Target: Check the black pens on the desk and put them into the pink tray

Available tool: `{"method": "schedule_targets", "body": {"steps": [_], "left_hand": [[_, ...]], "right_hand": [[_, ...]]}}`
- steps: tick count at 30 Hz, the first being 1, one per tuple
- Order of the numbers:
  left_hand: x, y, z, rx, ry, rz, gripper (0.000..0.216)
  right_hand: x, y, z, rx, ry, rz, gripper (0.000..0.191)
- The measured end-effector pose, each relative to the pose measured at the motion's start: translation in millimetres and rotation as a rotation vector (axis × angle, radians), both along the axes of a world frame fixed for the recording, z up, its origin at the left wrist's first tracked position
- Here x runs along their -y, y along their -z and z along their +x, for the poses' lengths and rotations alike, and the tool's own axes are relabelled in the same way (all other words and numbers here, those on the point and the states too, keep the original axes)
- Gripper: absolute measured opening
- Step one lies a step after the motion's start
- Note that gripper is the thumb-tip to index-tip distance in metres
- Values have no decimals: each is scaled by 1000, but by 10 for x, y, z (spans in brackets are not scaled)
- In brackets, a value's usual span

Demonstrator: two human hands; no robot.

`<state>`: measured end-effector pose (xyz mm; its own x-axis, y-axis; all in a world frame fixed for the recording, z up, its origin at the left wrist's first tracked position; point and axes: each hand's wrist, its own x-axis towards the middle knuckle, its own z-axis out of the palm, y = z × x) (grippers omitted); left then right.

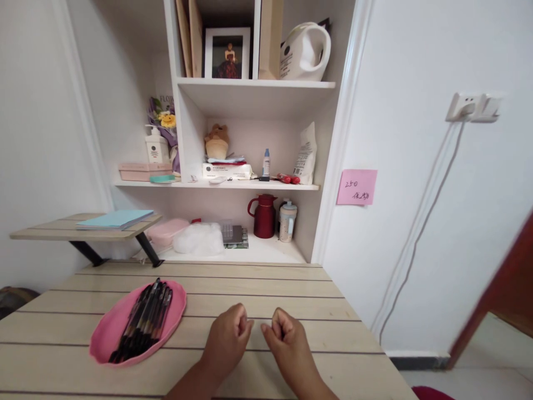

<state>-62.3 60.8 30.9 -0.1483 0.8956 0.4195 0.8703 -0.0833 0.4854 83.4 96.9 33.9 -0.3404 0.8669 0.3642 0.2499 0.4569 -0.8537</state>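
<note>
My left hand point(227, 339) is curled into a loose fist over the slatted wooden table point(250, 286). Close by on its right, my right hand point(287, 340) makes a matching fist, and a small gap parts the two thumbs. Nothing shows in either hand. Left of my left hand, a pink oval tray point(177, 311) with a wavy rim rests on the table. A bundle of dark pens point(145, 322) lies lengthwise in it, several side by side.
A small raised stand point(45, 226) at the back left bears a light-blue notebook point(115, 219). Behind the table, a white shelf unit point(250, 186) holds a red thermos jug point(264, 216), a patterned cup point(287, 222) and a fluffy white bundle point(199, 239). A pink note point(356, 187) sticks to the right wall.
</note>
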Motion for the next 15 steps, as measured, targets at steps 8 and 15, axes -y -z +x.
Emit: {"method": "schedule_targets", "body": {"steps": [8,15], "left_hand": [[-112,218,-385,-198,-176,267,28],[-111,-90,-452,-307,-262,359,39]], "right_hand": [[-264,-197,178,-3,232,540,32],[-359,-320,185,92,336,790,44]]}}
